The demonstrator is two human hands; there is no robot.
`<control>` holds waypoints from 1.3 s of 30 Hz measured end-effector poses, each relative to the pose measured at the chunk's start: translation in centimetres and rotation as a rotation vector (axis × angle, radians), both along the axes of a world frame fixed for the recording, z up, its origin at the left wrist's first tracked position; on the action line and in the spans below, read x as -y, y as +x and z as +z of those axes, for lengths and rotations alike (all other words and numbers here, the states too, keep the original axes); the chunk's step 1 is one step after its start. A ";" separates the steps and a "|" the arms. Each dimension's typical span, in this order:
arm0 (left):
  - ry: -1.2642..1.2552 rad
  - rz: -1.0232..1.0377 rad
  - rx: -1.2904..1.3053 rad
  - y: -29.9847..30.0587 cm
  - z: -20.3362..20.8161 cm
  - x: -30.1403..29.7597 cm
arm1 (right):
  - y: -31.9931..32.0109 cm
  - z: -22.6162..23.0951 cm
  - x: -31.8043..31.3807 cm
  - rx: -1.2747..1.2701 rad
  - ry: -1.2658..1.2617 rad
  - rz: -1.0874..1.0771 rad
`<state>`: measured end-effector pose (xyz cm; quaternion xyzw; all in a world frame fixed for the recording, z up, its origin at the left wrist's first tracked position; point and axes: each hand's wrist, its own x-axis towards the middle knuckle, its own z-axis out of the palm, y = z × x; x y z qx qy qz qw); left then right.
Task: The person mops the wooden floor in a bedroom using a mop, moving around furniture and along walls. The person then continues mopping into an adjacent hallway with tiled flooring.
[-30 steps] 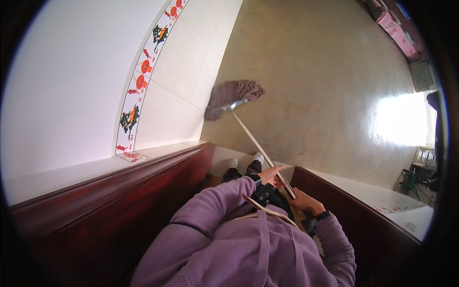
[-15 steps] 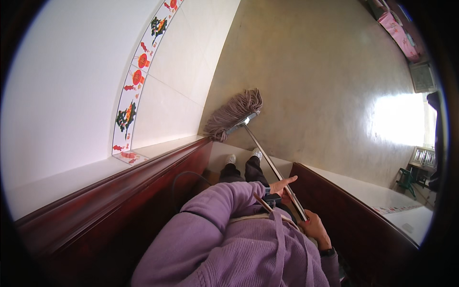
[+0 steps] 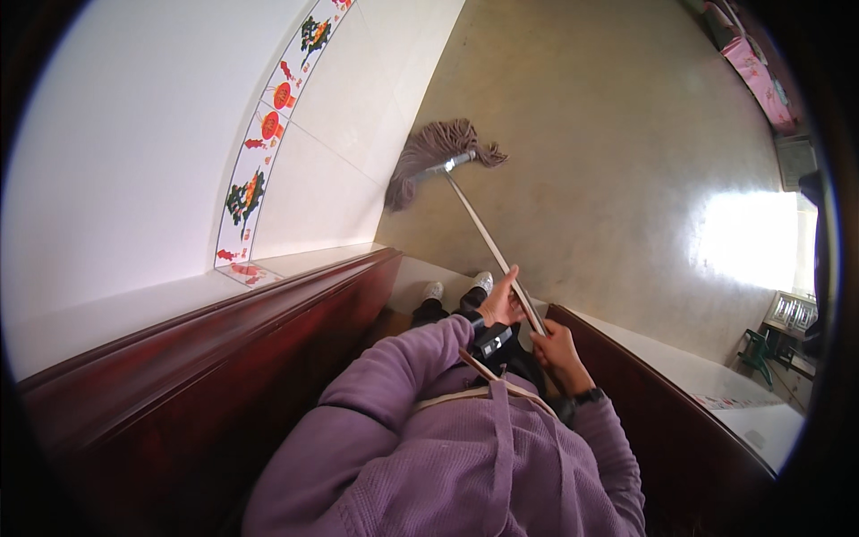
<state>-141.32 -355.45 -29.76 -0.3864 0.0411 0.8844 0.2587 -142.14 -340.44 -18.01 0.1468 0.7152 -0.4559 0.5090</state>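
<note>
A mop with a grey-brown string head (image 3: 438, 148) lies on the floor against the tiled wall, its strands fanned outward. From the head, a long metal mop handle (image 3: 483, 233) slants down toward me. My left hand (image 3: 503, 306) supports this handle partway along, thumb pointing up beside it and the fingers partly hidden beneath. Close to the near end of the handle, my right hand (image 3: 557, 351) is closed around it. Both arms are in purple sleeves, with dark bands at the wrists.
Dark red wooden panels flank me, one on the left (image 3: 224, 349) and one on the right (image 3: 644, 385). A white tiled wall (image 3: 331, 134) with a patterned strip rises at left. Far right are a pink cloth (image 3: 759, 80) and a green stool (image 3: 754, 349). Window light glares off the floor (image 3: 591, 161).
The mop head has slid forward, away from me, along the wall, and its strands have swung. Both hands moved forward with the handle, the right one also a little left.
</note>
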 end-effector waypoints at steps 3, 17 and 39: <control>0.023 0.045 0.002 -0.7 -0.8 1.0 | -1.6 0.0 1.6 -0.082 -0.013 -0.024; -0.145 -0.529 -0.013 3.2 -3.3 -3.8 | 2.1 2.8 -2.0 -0.343 -0.072 0.568; 0.295 -1.097 -0.161 10.6 -3.6 -12.5 | 15.8 9.1 -9.4 -0.153 0.148 -0.027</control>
